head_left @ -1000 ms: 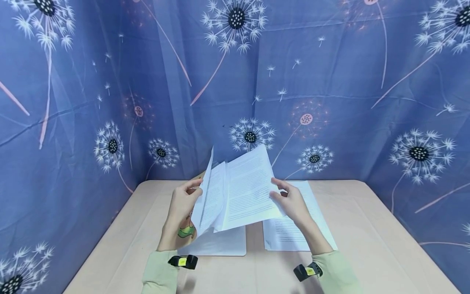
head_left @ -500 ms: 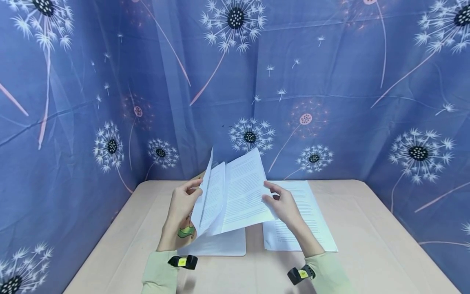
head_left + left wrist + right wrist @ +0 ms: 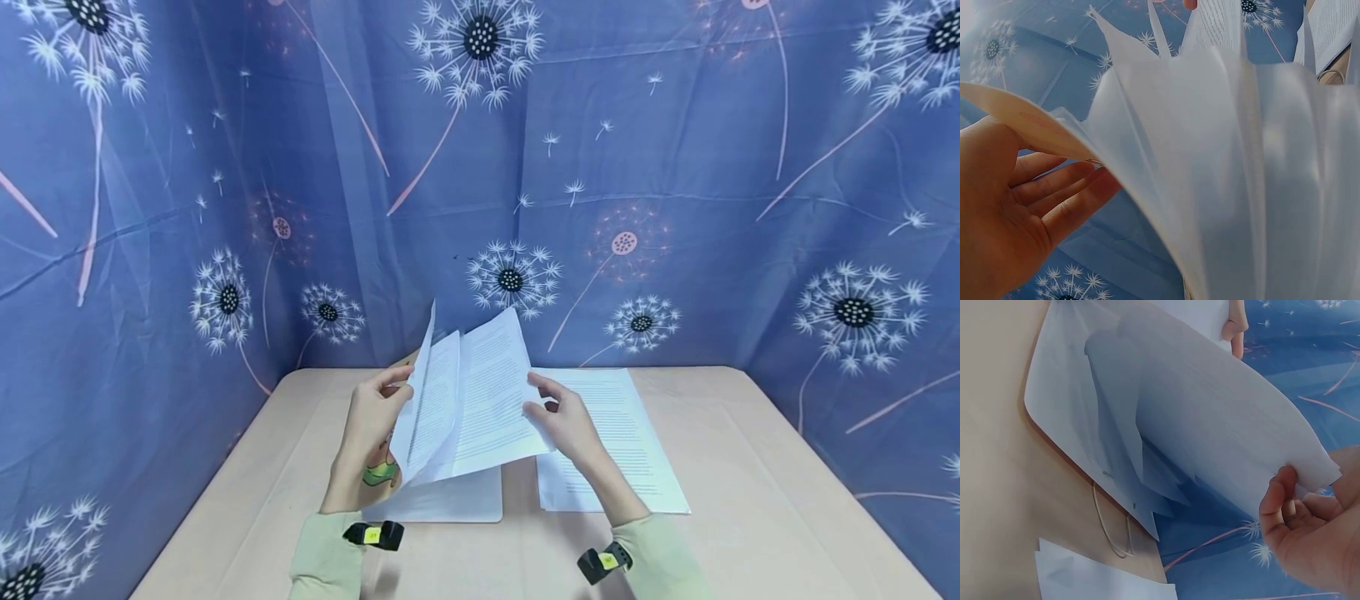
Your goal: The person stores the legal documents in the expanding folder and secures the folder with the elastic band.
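A folder with translucent sleeves (image 3: 1210,156) lies spread on the table, its tan cover with a cartoon print (image 3: 382,473) lifted at the left. My left hand (image 3: 371,412) grips the raised cover edge, thumb on one side and fingers behind. A printed sheet (image 3: 491,383) slants above the folder, its left part among the raised sleeves and pages. My right hand (image 3: 570,421) pinches this sheet's right edge between thumb and fingers, as the right wrist view also shows. How deep the sheet sits in a sleeve is hidden.
To the right of the folder, a stack of printed paper (image 3: 630,450) lies flat on the beige table (image 3: 750,500). A thin elastic cord (image 3: 1102,525) loops from the folder's edge. Blue dandelion-patterned cloth (image 3: 675,167) surrounds the table at the back and sides.
My right hand has moved left and slightly down, carrying the printed sheet further toward the folder. More of the paper stack shows. My left hand has stayed in place.
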`<state>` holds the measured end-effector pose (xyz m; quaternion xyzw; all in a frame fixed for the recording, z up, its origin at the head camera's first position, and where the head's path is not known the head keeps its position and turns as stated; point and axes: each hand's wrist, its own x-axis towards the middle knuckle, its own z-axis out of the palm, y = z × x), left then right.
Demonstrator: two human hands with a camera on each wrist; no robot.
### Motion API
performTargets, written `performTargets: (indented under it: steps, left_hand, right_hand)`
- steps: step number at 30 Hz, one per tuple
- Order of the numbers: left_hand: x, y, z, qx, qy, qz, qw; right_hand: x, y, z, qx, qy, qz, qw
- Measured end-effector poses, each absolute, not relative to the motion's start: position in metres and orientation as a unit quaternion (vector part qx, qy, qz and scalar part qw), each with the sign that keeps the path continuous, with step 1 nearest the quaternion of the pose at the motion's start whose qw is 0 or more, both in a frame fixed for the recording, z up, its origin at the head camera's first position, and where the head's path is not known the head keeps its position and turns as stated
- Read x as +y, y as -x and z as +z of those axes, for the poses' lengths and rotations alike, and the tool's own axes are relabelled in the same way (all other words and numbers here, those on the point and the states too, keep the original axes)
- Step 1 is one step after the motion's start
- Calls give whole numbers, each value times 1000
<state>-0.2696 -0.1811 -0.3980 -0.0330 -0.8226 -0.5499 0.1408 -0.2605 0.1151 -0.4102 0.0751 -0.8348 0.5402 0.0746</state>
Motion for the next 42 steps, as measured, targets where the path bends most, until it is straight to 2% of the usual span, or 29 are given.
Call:
performTargets:
  steps: [11,31,42]
  left_hand:
    - [-181,271,-400,-829,38,-537,152]
    - [-180,272,-402,-827,38,-538,158]
    - [-181,272,-402,-827,34,-540,156]
  right_hand:
    - [105,264,-416,-818,-70,564,82]
    - [88,264,-425,-794,-113,590,92]
    - [78,261,-429,-808,-121,573,70]
